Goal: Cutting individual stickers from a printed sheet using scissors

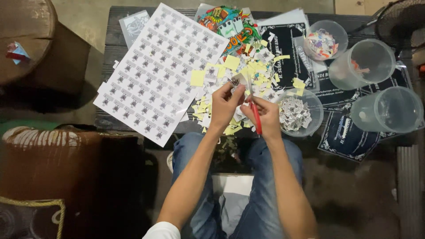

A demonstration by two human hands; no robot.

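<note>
The right hand (267, 116) is closed around red-handled scissors (256, 116) (long axis near vertical, blades pointing away from the body), while the left hand (225, 106) pinches a small printed sticker (235, 82) above the yellow scraps (254, 73).

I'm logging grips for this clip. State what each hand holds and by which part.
The left hand pinches a small printed sticker piece by its lower edge. The right hand holds red-handled scissors by the handles, blades pointing up toward the piece.
</note>
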